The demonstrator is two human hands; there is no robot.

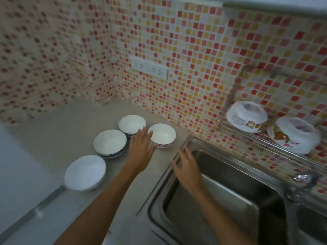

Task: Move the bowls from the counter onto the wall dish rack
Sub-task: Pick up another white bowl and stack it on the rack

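Several white bowls stand on the grey counter point(74, 126): a far bowl point(131, 123), a bowl point(161, 134) nearest the sink, a stacked pair point(109, 143), and a near bowl point(85, 172). My left hand point(141, 147) reaches over the counter with fingers spread, its fingertips at the edge of the bowl nearest the sink, holding nothing. My right hand point(188, 167) hovers over the sink's left rim, fingers apart and empty. On the wall dish rack point(235, 126) at the right sit two upturned patterned bowls point(246, 114) point(299, 134).
A steel sink point(230, 191) fills the lower right, with a tap point(304, 179) at its right side. A white socket strip point(149, 68) is on the mosaic tile wall. The counter's front edge runs along the lower left.
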